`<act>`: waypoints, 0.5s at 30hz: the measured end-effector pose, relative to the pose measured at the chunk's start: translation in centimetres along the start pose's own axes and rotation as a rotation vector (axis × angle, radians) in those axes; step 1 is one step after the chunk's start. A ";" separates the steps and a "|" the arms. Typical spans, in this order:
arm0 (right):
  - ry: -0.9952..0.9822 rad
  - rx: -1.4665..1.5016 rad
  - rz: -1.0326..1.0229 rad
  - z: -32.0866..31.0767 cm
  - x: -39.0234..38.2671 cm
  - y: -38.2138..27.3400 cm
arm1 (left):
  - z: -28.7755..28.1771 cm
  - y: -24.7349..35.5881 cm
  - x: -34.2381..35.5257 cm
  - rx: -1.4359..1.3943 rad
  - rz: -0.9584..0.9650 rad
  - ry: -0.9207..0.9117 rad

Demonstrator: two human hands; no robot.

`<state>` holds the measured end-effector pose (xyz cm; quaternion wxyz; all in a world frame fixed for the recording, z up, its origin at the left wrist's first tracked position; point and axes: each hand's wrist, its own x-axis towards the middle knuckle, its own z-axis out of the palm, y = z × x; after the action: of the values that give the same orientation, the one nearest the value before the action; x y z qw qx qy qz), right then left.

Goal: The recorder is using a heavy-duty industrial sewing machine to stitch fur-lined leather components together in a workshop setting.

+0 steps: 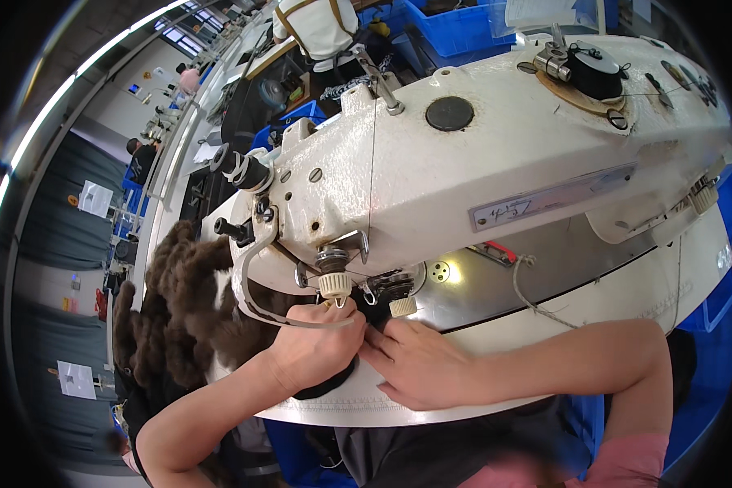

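Note:
A large white industrial sewing machine point(496, 154) fills the upper middle of the view. Under its needle head lies dark black fabric point(325, 382), and brown fluffy fur material point(179, 317) piles up to the left. My left hand point(313, 346) presses on the fabric just below the needle area, its fingers bent by the presser foot. My right hand point(419, 362) lies flat on the fabric right beside it, fingertips pointing left toward the needle. The needle itself is hidden behind the machine head and my fingers.
The white machine bed point(642, 297) carries a shiny metal plate point(545, 281) with a lit spot. Blue plastic bins point(455, 28) stand at the back. Another person point(317, 28) in a light top works farther away, along a row of tables.

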<state>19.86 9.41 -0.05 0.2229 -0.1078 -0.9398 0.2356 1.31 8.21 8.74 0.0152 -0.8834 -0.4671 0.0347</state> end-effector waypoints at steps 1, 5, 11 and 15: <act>0.047 -0.004 -0.010 0.1 0.3 0.5 | 0.0 -0.3 0.1 0.031 0.045 0.062; 0.131 -0.083 -0.043 0.9 0.4 0.8 | 0.5 -0.7 -0.6 -0.071 -0.070 0.114; 0.182 -0.333 -0.052 0.1 -0.8 1.2 | 0.2 -0.8 -0.3 -0.191 -0.277 0.041; 0.166 -0.323 -0.080 0.2 -0.8 1.6 | 0.1 -0.6 0.3 -0.174 -0.280 -0.010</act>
<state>20.64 10.39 -1.31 0.2886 -0.1237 -0.9473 0.0629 0.96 8.78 8.70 -0.0591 -0.8075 -0.5869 -0.0041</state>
